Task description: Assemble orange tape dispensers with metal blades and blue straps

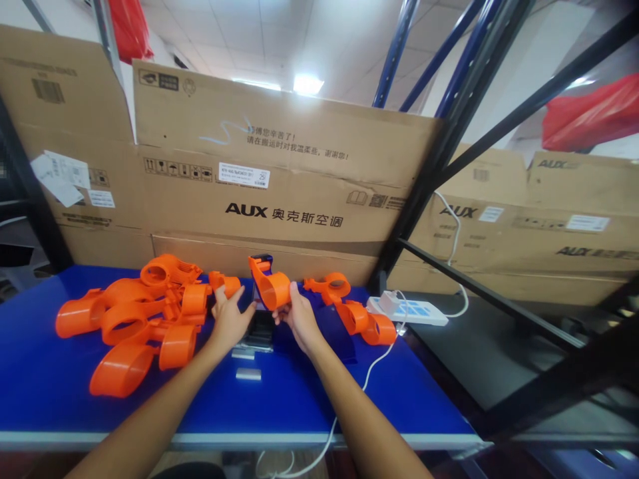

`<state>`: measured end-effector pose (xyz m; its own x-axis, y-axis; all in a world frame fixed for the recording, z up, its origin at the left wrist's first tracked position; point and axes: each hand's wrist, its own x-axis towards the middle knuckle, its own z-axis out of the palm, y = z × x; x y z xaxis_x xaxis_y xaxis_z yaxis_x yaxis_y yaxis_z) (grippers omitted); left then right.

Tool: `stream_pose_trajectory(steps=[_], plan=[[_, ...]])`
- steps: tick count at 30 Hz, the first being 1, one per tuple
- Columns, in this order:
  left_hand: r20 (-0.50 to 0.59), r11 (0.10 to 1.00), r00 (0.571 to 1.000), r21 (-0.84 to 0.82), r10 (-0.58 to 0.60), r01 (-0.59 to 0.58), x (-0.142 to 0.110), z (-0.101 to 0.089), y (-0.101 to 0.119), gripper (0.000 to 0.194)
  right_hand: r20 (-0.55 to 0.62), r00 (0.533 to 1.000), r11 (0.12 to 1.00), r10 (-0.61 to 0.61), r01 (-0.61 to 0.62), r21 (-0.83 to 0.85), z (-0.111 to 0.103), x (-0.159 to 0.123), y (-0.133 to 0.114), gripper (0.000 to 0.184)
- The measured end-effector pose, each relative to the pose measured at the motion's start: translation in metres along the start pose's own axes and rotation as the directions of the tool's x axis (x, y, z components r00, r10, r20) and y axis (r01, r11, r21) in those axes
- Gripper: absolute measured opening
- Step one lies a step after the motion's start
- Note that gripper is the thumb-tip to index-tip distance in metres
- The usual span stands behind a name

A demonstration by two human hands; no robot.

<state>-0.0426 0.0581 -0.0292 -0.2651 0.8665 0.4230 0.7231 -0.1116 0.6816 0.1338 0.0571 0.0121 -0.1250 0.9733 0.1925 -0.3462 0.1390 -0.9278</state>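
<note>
Apparently for easy reach, a heap of orange plastic ring-shaped dispensers (pixel 124 307) covers the blue bench's (pixel 279 412) left side. Splayed half open, the left hand (pixel 232 318) is beside an orange plastic piece (pixel 228 285); whether it grips, I cannot tell. Mid-bench, toward the back edge, the right hand (pixel 299 319) pinches another orange dispenser (pixel 276 290) by its ring, probably for steadiness. More dispensers (pixel 354 318) lie near the right edge.

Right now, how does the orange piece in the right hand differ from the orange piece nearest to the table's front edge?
The held piece is gripped in the right hand, while the front piece lies on the blue tabletop. The held piece shows a dark part at its upper end; the front piece shows none, its far end partly hidden. Both are orange with a rounded loop.
</note>
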Motion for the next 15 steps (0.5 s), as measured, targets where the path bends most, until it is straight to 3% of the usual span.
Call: stream_pose_trajectory(steps=[4,7,15], plan=[[-0.115,0.967,0.984,-0.201,0.137,-0.158,0.0,-0.003,0.003,0.049,-0.008,1.0,1.0,0.028,-0.028,0.002,0.001,-0.001,0.0,0.056],[-0.225,0.896,0.94,-0.312,0.255,-0.318,0.001,-0.01,0.006,0.039,-0.016,0.999,0.999,0.052,-0.051,0.019,0.002,-0.001,-0.001,0.054],[-0.372,0.798,0.844,-0.326,0.385,-0.507,-0.01,-0.029,0.019,0.025,0.048,0.966,0.963,0.254,-0.258,0.084,0.017,0.011,0.003,0.053]])
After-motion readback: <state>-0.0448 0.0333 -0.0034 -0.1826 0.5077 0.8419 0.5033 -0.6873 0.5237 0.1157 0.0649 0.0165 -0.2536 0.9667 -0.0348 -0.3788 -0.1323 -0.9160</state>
